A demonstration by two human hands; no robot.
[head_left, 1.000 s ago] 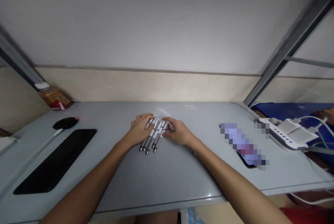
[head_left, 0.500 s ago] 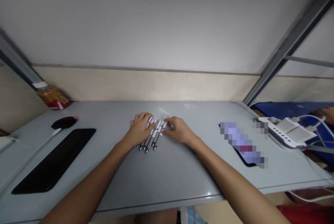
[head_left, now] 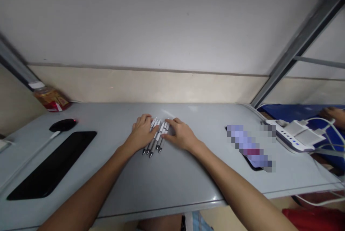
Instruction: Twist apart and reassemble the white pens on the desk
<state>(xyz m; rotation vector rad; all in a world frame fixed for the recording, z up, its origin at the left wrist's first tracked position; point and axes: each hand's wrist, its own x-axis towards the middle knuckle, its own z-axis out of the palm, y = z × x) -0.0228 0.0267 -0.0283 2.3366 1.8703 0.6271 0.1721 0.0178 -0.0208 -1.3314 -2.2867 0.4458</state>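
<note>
Glossy grey desk [head_left: 167, 184], slim white-and-grey pens [head_left: 159, 136] bunched near its middle.
Bare left hand [head_left: 140, 133] curls over the pens' left side, its grip impossible to tell; bare right hand [head_left: 181, 134], thumb and forefinger parted, touches their right side.

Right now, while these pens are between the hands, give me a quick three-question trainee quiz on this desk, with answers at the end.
1. True or false: the left hand and the right hand flank the pens.
2. What is at the back left of the desk: a) a lamp, b) a bottle, c) a cup?
3. Fill in: the white power strip is nearer the ____ hand.

Key: 1. True. 2. b. 3. Right.
</note>
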